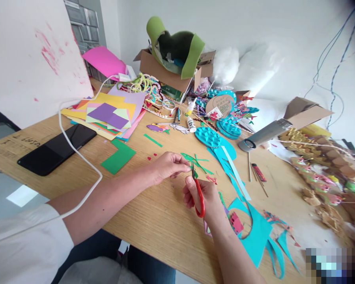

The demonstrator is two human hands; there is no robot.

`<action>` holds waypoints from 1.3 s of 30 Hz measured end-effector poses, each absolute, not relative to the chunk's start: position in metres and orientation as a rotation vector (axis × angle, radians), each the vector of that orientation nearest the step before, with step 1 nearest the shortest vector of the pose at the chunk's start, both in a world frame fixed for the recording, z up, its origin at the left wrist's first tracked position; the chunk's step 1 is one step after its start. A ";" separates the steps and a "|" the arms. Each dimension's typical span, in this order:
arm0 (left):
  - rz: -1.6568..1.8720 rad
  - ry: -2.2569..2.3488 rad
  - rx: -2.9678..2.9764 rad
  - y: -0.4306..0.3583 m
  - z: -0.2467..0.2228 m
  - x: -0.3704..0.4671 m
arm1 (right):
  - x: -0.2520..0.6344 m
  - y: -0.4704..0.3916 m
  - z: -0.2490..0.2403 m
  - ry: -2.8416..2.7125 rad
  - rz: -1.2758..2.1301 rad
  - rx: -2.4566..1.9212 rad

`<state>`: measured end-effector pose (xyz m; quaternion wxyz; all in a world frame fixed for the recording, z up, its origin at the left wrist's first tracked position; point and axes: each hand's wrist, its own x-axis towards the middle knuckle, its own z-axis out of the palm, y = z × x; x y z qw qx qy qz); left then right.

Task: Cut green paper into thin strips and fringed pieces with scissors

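In the middle of the head view, my right hand [205, 195] is closed around the red handles of a pair of scissors [200, 203], whose blades point up and away from me. My left hand [172, 167] pinches a small piece of green paper [194, 172] right at the blades, and most of that piece is hidden by the fingers. Just beyond the hands lie thin green paper strips [199, 161]. Small red paper scraps [212, 180] rest beside the right hand.
Blue paper offcuts [257, 225] spread over the right of the wooden table. A black phone [57, 149], green paper [118, 157] and stacked coloured sheets [130, 100] lie left, crossed by a white cable [85, 159]. Glue bottles [191, 124], a metal flask [264, 135] and a cardboard box [162, 71] stand farther back.
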<state>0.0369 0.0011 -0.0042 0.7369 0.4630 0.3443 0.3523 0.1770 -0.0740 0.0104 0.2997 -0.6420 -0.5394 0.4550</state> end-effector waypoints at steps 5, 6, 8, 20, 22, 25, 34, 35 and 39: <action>0.785 0.752 0.996 0.001 -0.003 0.036 | 0.176 -0.074 0.011 -1.402 1.220 -1.715; 0.786 0.748 0.994 0.001 -0.003 0.036 | 0.176 -0.075 0.011 -1.401 1.221 -1.716; 0.789 0.745 0.991 0.001 -0.003 0.036 | 0.175 -0.075 0.012 -1.403 1.218 -1.720; 0.779 0.750 0.971 0.000 -0.005 0.038 | 0.175 -0.074 0.012 -1.405 1.217 -1.721; 0.775 0.748 0.976 0.000 -0.005 0.038 | 0.176 -0.074 0.011 -1.408 1.221 -1.718; 0.766 0.751 0.993 0.001 -0.005 0.038 | 0.178 -0.073 0.009 -1.437 1.215 -1.706; 0.761 0.755 0.993 0.001 -0.005 0.037 | 0.179 -0.073 0.010 -1.437 1.241 -1.711; 0.762 0.753 0.987 0.001 -0.004 0.037 | 0.179 -0.073 0.011 -1.430 1.245 -1.712; 0.761 0.746 0.973 0.001 -0.004 0.036 | 0.179 -0.073 0.011 -1.431 1.253 -1.719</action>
